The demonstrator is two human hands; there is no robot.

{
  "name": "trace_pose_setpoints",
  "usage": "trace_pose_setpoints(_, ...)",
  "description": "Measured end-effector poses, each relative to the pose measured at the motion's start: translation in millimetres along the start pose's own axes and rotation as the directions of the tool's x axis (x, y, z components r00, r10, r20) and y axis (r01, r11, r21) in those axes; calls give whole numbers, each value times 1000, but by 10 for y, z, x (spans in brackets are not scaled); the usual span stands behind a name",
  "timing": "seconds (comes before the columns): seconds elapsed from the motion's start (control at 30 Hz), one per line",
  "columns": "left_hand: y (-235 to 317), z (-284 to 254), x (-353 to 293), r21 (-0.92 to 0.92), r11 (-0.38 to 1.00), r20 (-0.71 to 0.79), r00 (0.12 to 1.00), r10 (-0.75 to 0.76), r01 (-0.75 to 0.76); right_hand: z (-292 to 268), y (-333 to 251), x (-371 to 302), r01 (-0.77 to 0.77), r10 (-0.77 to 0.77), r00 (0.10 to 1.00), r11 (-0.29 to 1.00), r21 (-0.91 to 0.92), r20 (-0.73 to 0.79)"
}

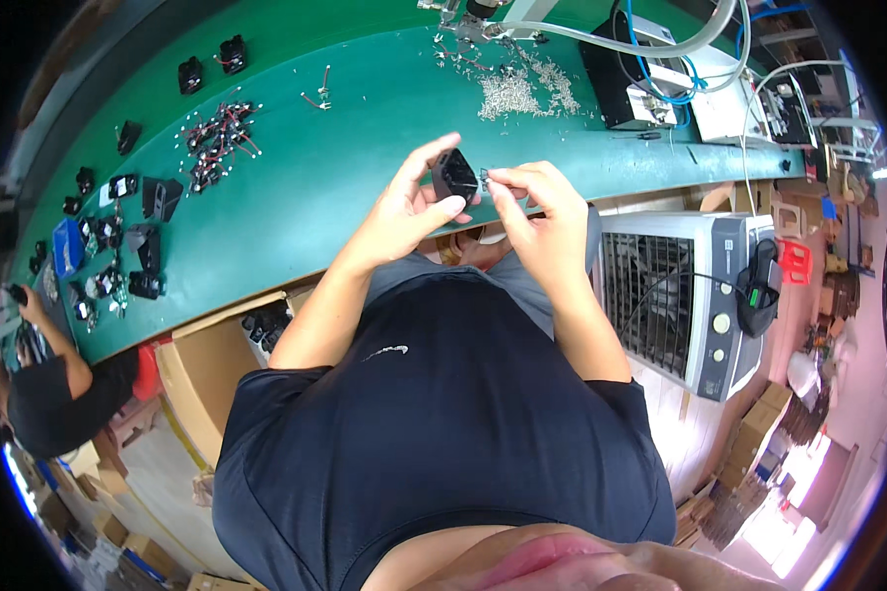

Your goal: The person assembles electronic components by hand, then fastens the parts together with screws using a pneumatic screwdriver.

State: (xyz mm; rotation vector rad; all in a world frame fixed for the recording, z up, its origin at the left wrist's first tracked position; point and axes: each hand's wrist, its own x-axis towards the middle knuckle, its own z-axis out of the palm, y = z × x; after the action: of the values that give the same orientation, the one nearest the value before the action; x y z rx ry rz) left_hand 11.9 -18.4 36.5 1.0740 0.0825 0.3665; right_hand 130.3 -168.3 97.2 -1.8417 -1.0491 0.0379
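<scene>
My left hand [402,209] grips a small black plastic housing [453,174] just above the near edge of the green bench, thumb on the near side and fingers behind it. Close to the housing's right side, my right hand [544,205] pinches a small thin dark piece [484,178] between thumb and forefinger. That piece looks like a bent wire or clip, too small to name surely. Whether it touches the housing I cannot tell.
On the green bench [345,197] lie a heap of small pale parts [511,94] and red-and-black wire leads [219,138]. Black housings and a blue bin [67,246] sit left, near a co-worker [54,394]. An air cooler [685,295] stands right, a cardboard box [207,369] below.
</scene>
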Motion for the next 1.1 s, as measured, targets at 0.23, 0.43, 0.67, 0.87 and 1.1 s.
trace_pose_setpoints(0.23, -219, 192, -34, 302, 940, -142, 968, 207, -157, -116, 259, -40, -207, 131, 960, 928, 310, 248)
trace_pose_setpoints(0.43, -307, 181, 79, 601, 743, -1, 930, 367, -293, -164, 307, 35, -158, 47, 958, 910, 383, 284)
trace_pose_setpoints(0.67, -360, 298, 143, 858, 401, 102, 872, 478, -321, -146, 393, 70, -69, -37, 962, 925, 373, 270)
trace_pose_setpoints(0.87, -281, 368, 35, 926, 256, 124, 864, 488, -278, -128, 348, 50, -184, 35, 927, 910, 373, 372)
trace_pose_setpoints(1.1, -14, 496, -92, 966, 252, -27, 942, 335, -61, -6, 348, 50, -48, -82, 927, 942, 332, 366)
